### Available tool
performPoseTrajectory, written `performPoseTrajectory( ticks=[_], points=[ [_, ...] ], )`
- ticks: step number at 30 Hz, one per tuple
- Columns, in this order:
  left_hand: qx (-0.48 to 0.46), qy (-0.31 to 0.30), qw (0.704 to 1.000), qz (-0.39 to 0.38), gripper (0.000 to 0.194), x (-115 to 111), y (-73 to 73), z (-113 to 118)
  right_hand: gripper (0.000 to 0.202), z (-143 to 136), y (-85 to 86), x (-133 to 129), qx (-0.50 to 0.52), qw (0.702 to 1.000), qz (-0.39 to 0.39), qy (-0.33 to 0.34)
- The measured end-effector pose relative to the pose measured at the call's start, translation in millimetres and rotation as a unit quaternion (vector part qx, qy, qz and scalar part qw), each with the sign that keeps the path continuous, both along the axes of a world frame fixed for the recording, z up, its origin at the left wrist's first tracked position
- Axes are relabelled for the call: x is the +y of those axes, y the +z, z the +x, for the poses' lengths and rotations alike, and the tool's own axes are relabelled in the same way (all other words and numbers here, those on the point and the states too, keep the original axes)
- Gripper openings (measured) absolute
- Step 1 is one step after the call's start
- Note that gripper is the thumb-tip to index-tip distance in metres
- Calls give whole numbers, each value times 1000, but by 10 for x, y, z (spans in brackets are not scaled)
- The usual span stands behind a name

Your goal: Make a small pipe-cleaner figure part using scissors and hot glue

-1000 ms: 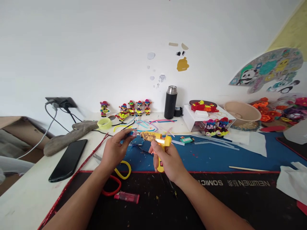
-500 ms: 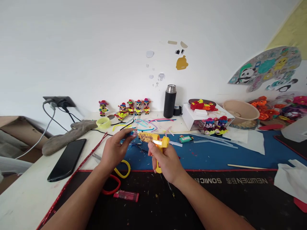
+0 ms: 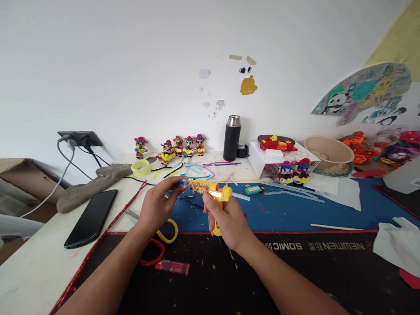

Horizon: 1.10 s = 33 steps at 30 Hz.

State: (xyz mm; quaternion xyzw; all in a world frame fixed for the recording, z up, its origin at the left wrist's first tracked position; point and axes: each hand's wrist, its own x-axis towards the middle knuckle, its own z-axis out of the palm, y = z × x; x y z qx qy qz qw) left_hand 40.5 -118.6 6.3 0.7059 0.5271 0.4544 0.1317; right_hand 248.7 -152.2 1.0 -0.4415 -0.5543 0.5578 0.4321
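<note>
My right hand (image 3: 226,218) is wrapped round the handle of a yellow glue gun (image 3: 216,197), whose stained nozzle end points left. My left hand (image 3: 160,201) is closed in a pinch at the nozzle's tip. Between its fingertips is a small pinkish piece (image 3: 185,183), too small and too covered to name. The nozzle tip is very close to that piece; whether they touch I cannot tell. Below my left wrist lie scissors with one yellow and one red handle loop (image 3: 170,232), partly hidden by the arm. A pink lighter (image 3: 173,267) rests beside them on the black mat.
Several small pipe-cleaner figures (image 3: 166,152) stand along the wall, near loose coloured pipe cleaners (image 3: 197,170). A black thermos (image 3: 232,139) is upright behind the blue mat (image 3: 278,210). A phone (image 3: 91,218) and driftwood (image 3: 95,188) lie left; a white box (image 3: 259,162) and bowl (image 3: 328,151) stand right.
Both hands, the glue gun and the pinched piece stay almost in place. The whole view has shifted very slightly.
</note>
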Motion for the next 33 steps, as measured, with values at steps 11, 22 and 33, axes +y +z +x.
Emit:
performPoseTrajectory(
  ticks=[11,22,33],
  points=[
    [50,2,998,40,25,8,-34,-13,58,1,18,-11,-17,1000,13,2],
    [51,-3,998,35,25,11,-46,-19,58,1,42,-27,-18,1000,13,3],
    [48,3,998,45,24,-3,-28,-17,59,2,34,-26,-13,1000,-1,-9]
  ],
)
